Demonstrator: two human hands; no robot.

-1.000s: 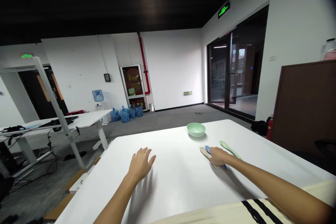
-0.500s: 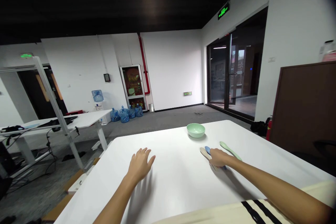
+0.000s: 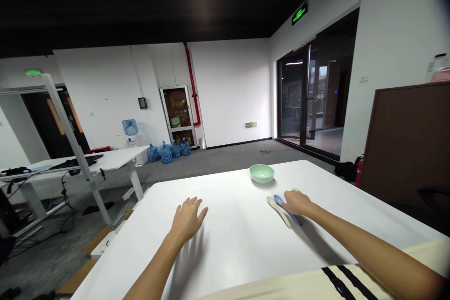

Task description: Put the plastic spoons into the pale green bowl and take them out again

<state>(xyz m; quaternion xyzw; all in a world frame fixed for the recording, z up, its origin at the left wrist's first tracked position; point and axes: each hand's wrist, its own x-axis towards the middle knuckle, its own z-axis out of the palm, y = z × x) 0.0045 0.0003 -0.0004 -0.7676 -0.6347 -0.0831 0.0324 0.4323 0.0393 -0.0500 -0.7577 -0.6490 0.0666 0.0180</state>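
Observation:
My left hand [image 3: 188,219] lies flat on the white table [image 3: 239,248], fingers spread, holding nothing. My right hand [image 3: 298,202] is further right, knuckles up, fingers curled down over a green spoon [image 3: 297,190], of which only the tip shows. Just left of that hand lie a blue spoon [image 3: 281,201] and a beige spoon [image 3: 277,207], side by side on the table. A pale green bowl [image 3: 262,173] stands upright a little beyond the spoons.
A brown cabinet [image 3: 408,140] stands to the right of the table. On the left are another white desk [image 3: 105,159] with cables and a slanted metal frame [image 3: 70,136]. Water bottles [image 3: 168,151] stand by the far wall.
My right hand has shifted right and slightly away, off the blue spoon and onto the green spoon, so the blue and beige spoons show more. My left hand has stayed put.

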